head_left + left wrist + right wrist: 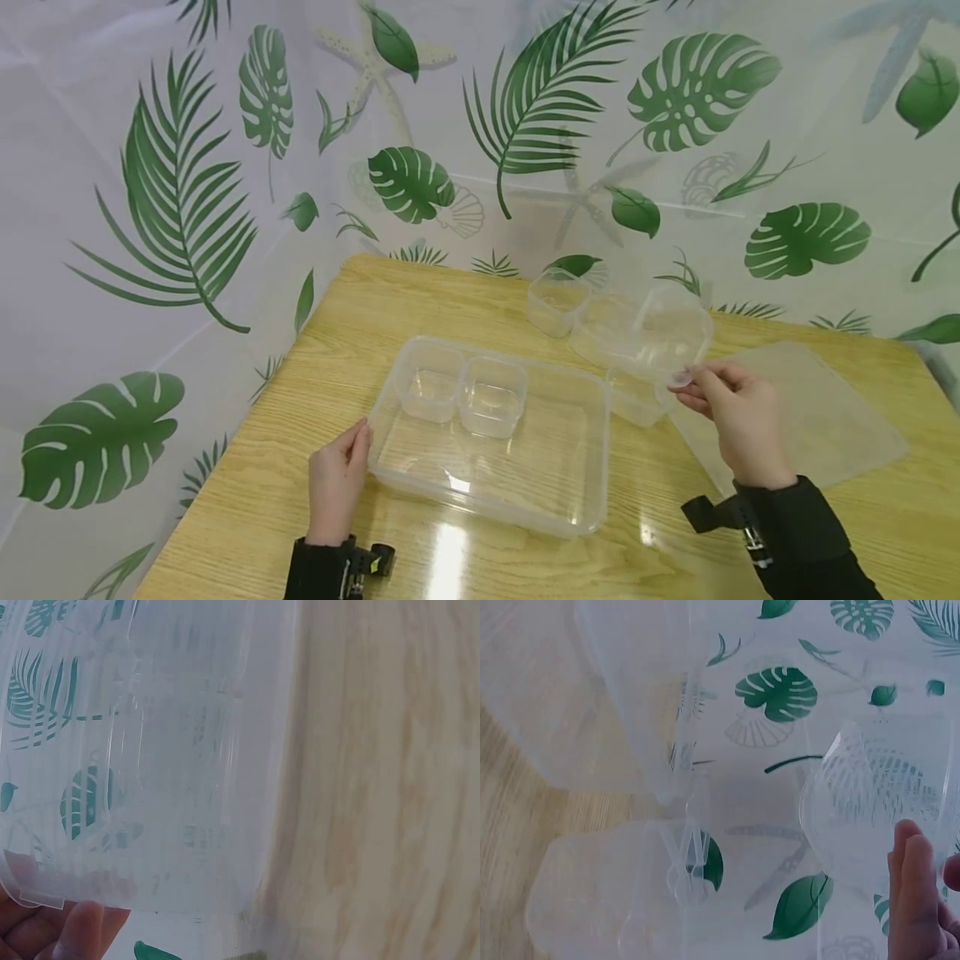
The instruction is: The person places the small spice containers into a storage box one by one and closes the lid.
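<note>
My left hand (336,479) grips the left rim of a large clear plastic container (480,508), thumb and fingers around its edge. The left wrist view shows the container's ribbed wall (165,772) beside the tabletop. Two small clear boxes (431,400) stand side by side in its back left part. Pinched between the thumb and fingers of my right hand (750,417) is the rim of another small clear box (637,404), to the right of the large container. In the right wrist view this box (877,787) hangs by the fingertips.
A small clear box (555,308) and a larger rounded clear piece (667,329) are at the back of the wooden table (247,517). A flat translucent lid (840,425) lies at the right. Leaf-printed cloth (480,108) hangs behind.
</note>
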The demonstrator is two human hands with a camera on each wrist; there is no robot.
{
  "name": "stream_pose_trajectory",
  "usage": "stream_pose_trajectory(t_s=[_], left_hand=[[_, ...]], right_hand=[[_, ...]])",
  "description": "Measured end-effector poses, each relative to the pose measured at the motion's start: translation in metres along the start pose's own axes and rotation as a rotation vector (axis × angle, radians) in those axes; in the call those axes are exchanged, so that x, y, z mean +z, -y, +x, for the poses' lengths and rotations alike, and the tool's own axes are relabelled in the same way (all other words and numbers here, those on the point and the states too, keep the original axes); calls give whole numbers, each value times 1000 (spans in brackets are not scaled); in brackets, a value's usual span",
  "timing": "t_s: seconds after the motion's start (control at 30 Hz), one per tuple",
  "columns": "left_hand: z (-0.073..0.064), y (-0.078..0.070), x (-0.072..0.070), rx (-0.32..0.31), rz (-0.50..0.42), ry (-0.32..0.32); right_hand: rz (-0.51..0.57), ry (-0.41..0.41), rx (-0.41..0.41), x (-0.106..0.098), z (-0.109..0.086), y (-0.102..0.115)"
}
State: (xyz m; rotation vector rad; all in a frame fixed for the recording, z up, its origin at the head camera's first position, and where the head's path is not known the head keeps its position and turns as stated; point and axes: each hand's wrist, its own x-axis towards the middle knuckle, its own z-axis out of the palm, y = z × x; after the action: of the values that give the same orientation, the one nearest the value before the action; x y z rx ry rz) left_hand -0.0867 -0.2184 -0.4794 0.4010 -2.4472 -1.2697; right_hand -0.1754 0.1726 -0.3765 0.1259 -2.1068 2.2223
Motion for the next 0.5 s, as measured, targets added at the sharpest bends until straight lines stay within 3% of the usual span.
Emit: stream_pose_trajectory(t_s=[0.17, 0.3, 0.4, 0.5], left_hand=[[-1, 0, 1, -11, -3, 3], [0, 1, 2, -15, -2, -2], [0, 1, 2, -13, -3, -5], [0, 0, 2, -3, -2, -7]], right_hand=[[-162, 126, 30, 12, -8, -9], [-272, 186, 60, 0, -2, -50], [-283, 249, 59, -10, 3, -84], [-327, 285, 67, -6, 0, -91]])
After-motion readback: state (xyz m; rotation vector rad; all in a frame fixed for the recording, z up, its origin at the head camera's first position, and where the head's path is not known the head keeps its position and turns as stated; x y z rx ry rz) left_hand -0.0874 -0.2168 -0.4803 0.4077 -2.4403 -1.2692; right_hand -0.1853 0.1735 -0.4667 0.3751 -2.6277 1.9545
